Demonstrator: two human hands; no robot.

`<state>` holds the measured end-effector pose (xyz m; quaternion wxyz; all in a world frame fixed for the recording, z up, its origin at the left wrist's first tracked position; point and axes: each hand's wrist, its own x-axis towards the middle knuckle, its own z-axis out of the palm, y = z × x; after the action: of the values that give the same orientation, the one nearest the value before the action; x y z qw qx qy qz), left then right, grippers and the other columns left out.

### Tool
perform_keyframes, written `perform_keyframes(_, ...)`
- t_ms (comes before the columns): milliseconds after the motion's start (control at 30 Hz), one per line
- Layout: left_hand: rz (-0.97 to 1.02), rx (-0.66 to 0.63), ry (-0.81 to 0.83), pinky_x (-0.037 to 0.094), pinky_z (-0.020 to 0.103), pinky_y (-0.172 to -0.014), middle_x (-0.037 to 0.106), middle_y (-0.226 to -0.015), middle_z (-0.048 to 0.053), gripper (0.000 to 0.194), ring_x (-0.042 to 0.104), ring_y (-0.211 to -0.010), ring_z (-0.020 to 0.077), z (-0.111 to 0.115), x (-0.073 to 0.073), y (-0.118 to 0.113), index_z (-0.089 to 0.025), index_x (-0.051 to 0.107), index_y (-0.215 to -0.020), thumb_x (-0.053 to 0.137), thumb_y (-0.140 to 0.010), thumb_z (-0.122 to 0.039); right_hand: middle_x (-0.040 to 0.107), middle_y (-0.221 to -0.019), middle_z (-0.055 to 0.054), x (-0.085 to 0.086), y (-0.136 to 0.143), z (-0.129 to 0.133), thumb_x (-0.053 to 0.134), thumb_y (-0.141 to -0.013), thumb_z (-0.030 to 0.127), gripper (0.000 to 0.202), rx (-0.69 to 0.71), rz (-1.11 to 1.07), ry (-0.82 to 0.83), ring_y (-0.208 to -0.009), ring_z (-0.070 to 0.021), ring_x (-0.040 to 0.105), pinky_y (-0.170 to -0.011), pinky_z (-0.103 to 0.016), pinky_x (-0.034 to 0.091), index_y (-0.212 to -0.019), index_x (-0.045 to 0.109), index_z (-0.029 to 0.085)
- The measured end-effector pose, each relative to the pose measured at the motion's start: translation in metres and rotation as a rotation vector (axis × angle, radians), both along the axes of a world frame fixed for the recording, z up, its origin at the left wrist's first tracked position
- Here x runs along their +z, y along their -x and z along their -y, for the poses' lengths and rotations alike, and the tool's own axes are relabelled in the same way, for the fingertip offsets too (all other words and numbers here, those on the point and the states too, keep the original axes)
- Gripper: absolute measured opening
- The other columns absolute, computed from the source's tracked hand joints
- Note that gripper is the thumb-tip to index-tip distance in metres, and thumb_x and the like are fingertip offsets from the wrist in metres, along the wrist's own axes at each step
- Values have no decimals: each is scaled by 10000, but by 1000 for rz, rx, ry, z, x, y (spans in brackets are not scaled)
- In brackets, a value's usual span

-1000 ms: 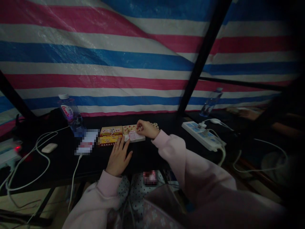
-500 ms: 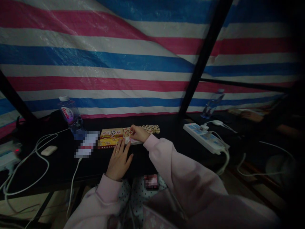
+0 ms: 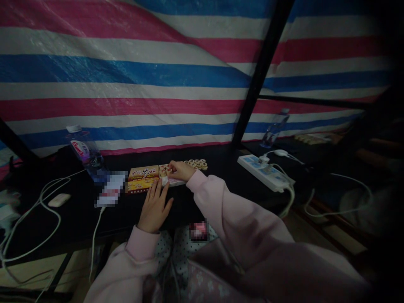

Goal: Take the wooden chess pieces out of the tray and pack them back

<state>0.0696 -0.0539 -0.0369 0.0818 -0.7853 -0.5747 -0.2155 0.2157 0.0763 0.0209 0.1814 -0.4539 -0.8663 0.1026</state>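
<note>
The left hand (image 3: 154, 211), fingers spread, rests at the box (image 3: 143, 178) and tray (image 3: 176, 182). The right hand (image 3: 183, 171) bends its fingers over round pieces (image 3: 163, 170) in the tray; I cannot tell whether they pinch 1.

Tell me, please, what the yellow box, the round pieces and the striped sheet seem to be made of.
Yellow box: probably smooth printed cardboard, from its flat, patterned faces. Round pieces: perhaps wood or plastic, from their pale colour; too small to judge finish. Striped sheet: likely plastic, glossy where creases catch the light.
</note>
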Motion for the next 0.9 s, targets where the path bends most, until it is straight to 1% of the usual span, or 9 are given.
perform_keyframes(67,-3,-1,5,273,458,-1072,264,-1467,130,527,163,-1367,263,0,0,0,-170,299,-1383,365,-897,-361,634,-825,-11,12,-13,-2,670,-710,337,272,31,-20,52,-734,-130,583,-597,-201,362,-919,582,187)
perform_keyframes(100,-4,-4,6,274,456,-1071,264,-1467,133,527,163,-1367,263,0,0,0,-166,300,-1383,364,-897,-360,633,-846,-14,19,-22,-2,658,-722,320,252,12,-26,59,-747,-129,583,-606,-199,369,-924,587,187)
perform_keyframes(167,-5,-11,3,274,454,-1072,268,-1464,137,525,161,-1367,260,0,1,0,-161,304,-1381,364,-898,-358,630,-860,-14,30,-41,0,629,-735,266,217,-78,17,50,-753,-134,582,-603,-203,372,-938,592,199)
perform_keyframes(233,-2,-12,-2,271,454,-1074,275,-1461,137,523,161,-1368,257,0,1,0,-159,311,-1377,365,-897,-359,627,-886,-30,34,-61,3,646,-705,247,254,-180,111,43,-778,-158,583,-598,-214,374,-950,594,206)
perform_keyframes(300,4,-6,-2,268,452,-1076,282,-1460,131,522,166,-1367,256,1,1,0,-163,313,-1376,367,-897,-363,616,-929,-58,29,-77,4,684,-667,285,329,-249,182,35,-816,-187,583,-607,-229,383,-972,589,205)
perform_keyframes(433,9,5,-7,268,440,-1078,290,-1460,111,521,181,-1364,246,1,0,0,-185,309,-1378,371,-895,-370,591,-945,-77,3,-94,-1,698,-651,398,405,-283,158,37,-819,-190,578,-631,-242,402,-972,567,189)
perform_keyframes(567,0,11,-16,271,433,-1076,286,-1462,111,520,177,-1366,240,1,0,0,-187,311,-1376,376,-893,-368,591,-895,-39,-15,-98,-10,689,-663,336,368,-234,16,32,-778,-141,566,-632,-221,396,-962,537,185)
perform_keyframes(767,-2,1,7,274,455,-1071,282,-1461,127,527,184,-1363,257,0,0,0,-174,309,-1379,371,-893,-370,594,-747,24,-10,-99,-6,701,-632,350,306,-271,-10,95,-652,-112,540,-516,-205,320,-853,539,212)
perform_keyframes(900,4,5,34,263,456,-1076,270,-1465,128,532,166,-1367,261,1,2,0,-167,305,-1381,366,-894,-372,600,-714,37,-6,-99,-3,686,-642,379,269,-290,-10,99,-635,-109,538,-498,-207,296,-808,544,222)
